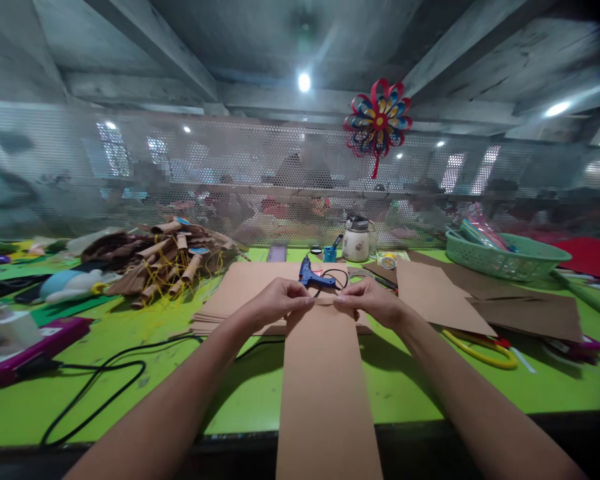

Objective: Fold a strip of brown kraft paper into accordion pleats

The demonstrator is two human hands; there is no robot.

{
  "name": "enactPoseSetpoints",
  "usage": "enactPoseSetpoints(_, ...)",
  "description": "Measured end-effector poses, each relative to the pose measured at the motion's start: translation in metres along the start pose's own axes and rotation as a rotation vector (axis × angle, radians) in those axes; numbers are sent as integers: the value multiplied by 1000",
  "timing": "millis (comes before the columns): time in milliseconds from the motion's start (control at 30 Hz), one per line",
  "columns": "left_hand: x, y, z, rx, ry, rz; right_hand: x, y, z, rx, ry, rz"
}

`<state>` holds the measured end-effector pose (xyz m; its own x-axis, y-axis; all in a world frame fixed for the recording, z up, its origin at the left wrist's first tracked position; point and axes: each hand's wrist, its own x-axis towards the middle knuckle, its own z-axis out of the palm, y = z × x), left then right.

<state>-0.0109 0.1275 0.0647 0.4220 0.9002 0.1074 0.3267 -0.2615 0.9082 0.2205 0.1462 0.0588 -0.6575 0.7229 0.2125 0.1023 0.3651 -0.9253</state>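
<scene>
A long strip of brown kraft paper (325,387) runs from the middle of the table toward me and over the front edge. Its far end is folded over in a narrow band. My left hand (279,298) pinches the left corner of that end, and my right hand (367,299) pinches the right corner. Just beyond the fold, a blue glue gun (314,275) lies on a stack of brown paper sheets (245,287), its black cord curling to the right.
Bundled brown paper rolls (173,257) with yellow strings lie left. A purple power strip (35,350) and black cable (105,365) are nearer. Right are yellow-handled scissors (483,350), more brown paper (437,297) and a green basket (505,260). A white jar (356,240) stands before the mesh partition (205,160).
</scene>
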Motion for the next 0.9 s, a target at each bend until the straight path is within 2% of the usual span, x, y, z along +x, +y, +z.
enactPoseSetpoints(167, -2, 5, -5, -11, -73, 11, 0, 1, -6, -2, -63, 6)
enactPoseSetpoints(433, -5, 8, -9, -33, -101, -47, -2, 6, -13, 30, -85, 0)
enactPoseSetpoints(700, -7, 8, -11, -44, -81, 10, -2, 8, -13, 152, 54, 9)
enactPoseSetpoints(900, -8, 6, -17, -136, -189, 105, -2, 3, -9, 407, 137, -98)
